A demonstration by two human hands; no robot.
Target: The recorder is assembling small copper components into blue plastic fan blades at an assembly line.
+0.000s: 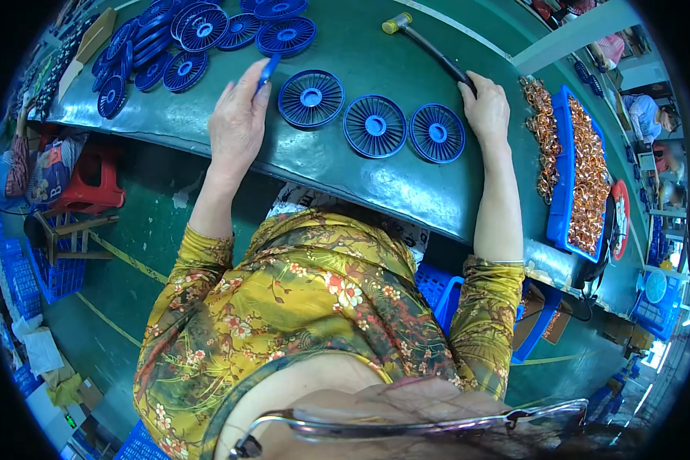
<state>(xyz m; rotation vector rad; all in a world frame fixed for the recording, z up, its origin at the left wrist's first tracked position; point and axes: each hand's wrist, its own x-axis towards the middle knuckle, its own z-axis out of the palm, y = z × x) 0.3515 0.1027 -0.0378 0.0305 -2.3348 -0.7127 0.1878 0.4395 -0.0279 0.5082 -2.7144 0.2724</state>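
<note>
My left hand (238, 119) holds a blue round slotted disc (268, 70) on edge by its rim, over the green table (360, 188). Three more blue slotted discs lie flat in a row to its right: one (310, 98), one (375, 126) and one (437, 133). My right hand (484, 106) grips the black handle of a mallet (429, 46) with a yellow head (396, 23), which lies across the table top beyond the discs.
A heap of several blue discs (184, 38) lies at the table's far left. A blue tray (567, 176) of copper wire coils sits at the right. A red stool (92, 180) and blue crates (50, 276) stand on the floor to the left. Another person (648, 115) sits at far right.
</note>
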